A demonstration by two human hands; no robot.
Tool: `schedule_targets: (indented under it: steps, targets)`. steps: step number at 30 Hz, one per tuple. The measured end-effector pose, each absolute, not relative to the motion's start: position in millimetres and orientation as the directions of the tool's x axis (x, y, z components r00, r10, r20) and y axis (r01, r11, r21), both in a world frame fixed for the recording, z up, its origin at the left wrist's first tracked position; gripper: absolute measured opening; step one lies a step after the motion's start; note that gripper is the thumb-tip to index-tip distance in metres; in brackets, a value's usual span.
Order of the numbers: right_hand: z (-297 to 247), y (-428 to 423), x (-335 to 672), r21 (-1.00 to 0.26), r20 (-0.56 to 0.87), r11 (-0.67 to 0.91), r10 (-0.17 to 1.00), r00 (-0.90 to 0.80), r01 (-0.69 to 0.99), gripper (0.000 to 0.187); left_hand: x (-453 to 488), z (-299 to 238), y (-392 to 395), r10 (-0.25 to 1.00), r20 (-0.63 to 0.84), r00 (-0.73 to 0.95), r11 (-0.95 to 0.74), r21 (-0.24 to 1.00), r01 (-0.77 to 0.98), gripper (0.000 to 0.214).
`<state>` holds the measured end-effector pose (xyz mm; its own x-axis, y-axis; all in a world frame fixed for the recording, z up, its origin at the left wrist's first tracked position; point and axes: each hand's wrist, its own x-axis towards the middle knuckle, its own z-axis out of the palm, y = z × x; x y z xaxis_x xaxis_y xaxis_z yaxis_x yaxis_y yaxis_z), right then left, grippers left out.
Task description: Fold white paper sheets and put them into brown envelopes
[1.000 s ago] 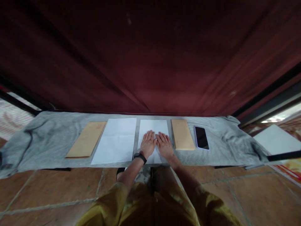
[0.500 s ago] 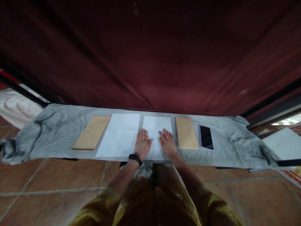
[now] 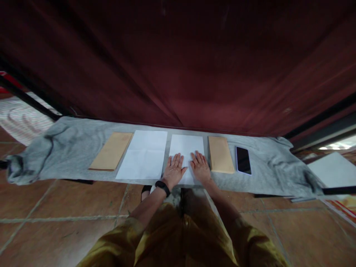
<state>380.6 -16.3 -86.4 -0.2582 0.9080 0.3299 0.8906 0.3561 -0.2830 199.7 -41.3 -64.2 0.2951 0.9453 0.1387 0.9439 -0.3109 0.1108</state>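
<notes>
My left hand (image 3: pixel 174 171) lies flat, fingers stretched out, on the left part of a white sheet of paper (image 3: pixel 187 144). On the same sheet's right part rests my right hand (image 3: pixel 200 167), also flat with its fingers spread a little. Left of them is another white sheet (image 3: pixel 144 155) with faint crease lines. A brown paper envelope (image 3: pixel 111 152) lies beyond that at the left, and a second brown envelope (image 3: pixel 221 154) lies just right of my right hand. Neither hand grips anything.
A grey cloth (image 3: pixel 72 148) covers the narrow bench under the papers. To the right lies a phone (image 3: pixel 243 160) with a dark screen. A dark red curtain (image 3: pixel 178 81) hangs behind the bench. Below are brown floor tiles (image 3: pixel 69 237); a white board (image 3: pixel 333 168) stands at far right.
My left hand has shifted slightly right on the paper, from the gap side onto the right-hand sheet. My right hand has barely moved. The whole view has tilted a little.
</notes>
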Motion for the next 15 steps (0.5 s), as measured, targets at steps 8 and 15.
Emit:
schedule_targets:
  steps: [8,15]
  targets:
    - [-89,-55,403,-0.253,0.351,0.35,0.902,-0.251,0.902,0.049,202,-61,-46,0.952,0.132,0.276,-0.291,0.106,0.951,0.063]
    - [-93,-88,417,-0.253,0.325,0.322,0.916,-0.234,0.912,0.05,202,-64,-48,0.954,0.148,0.259,-0.275,0.102,0.956,0.063]
